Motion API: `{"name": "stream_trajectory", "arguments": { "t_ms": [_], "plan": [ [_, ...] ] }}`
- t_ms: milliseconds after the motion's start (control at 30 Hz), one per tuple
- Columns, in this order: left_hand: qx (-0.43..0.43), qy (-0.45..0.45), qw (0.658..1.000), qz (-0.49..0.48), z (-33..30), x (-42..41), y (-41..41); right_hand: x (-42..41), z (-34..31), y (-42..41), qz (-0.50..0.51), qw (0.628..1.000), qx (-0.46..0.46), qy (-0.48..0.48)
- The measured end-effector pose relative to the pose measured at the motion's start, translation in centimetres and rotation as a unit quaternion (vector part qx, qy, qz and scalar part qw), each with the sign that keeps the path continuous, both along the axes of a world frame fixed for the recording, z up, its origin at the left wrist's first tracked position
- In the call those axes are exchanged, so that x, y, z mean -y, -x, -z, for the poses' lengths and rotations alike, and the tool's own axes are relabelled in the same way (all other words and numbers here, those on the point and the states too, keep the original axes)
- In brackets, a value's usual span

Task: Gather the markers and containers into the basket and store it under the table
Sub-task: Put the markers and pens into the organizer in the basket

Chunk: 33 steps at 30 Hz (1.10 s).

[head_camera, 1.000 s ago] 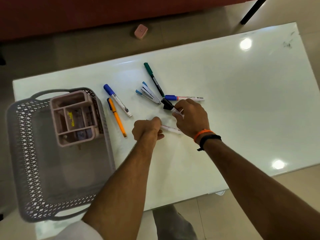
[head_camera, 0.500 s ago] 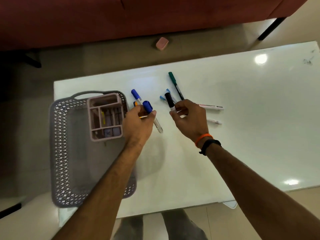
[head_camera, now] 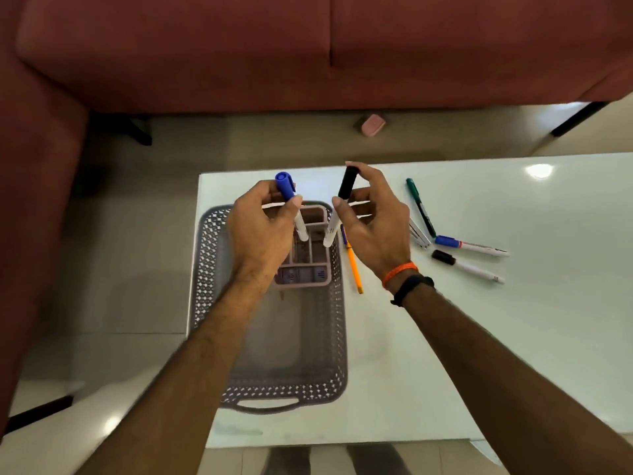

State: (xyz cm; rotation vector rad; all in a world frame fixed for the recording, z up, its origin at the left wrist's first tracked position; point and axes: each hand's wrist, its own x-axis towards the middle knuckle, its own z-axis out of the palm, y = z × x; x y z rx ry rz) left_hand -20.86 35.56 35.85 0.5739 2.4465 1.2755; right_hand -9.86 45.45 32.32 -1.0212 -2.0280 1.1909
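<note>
My left hand grips a blue-capped white marker, cap up, its lower end over the pink divided organizer. My right hand holds a black-capped white marker the same way, tip pointing into the organizer. The organizer stands in the far end of the grey perforated basket on the white table. An orange pen lies just right of the basket. Farther right lie a green marker, a blue-capped marker, a black-capped marker and a clear-bodied pen.
A dark red sofa stands beyond the table and wraps round on the left. A small pink object lies on the tiled floor between sofa and table. The basket sits at the table's left edge, a handle at its near end.
Both hands lifted a marker each off the table and carried them left, over the organizer in the basket. The view shifted, so the basket now sits near the middle.
</note>
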Motion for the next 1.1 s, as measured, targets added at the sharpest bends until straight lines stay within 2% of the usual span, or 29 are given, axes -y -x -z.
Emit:
{"name": "stream_trajectory", "arguments": {
  "t_ms": [367, 633, 833, 1100],
  "plan": [
    [-0.009, -0.019, 1.0, 0.007, 0.8, -1.1, 3.7, -0.4, 0.1, 4.7, 0.031, 0.998, 0.003, -0.055],
    [-0.001, 0.012, 1.0, 0.027, 4.2, -2.3, 2.5, -0.7, 2.8, 4.3, 0.001, 0.993, 0.105, -0.05],
    [0.021, 0.079, 0.996, 0.028, 6.8, -2.2, 2.1, -0.7, 4.8, 4.0, -0.047, 0.982, 0.177, -0.037],
    [0.017, 0.107, 0.994, 0.024, 7.4, -2.2, 2.2, -0.8, 5.4, 3.6, -0.056, 0.978, 0.2, -0.001]
  ]
}}
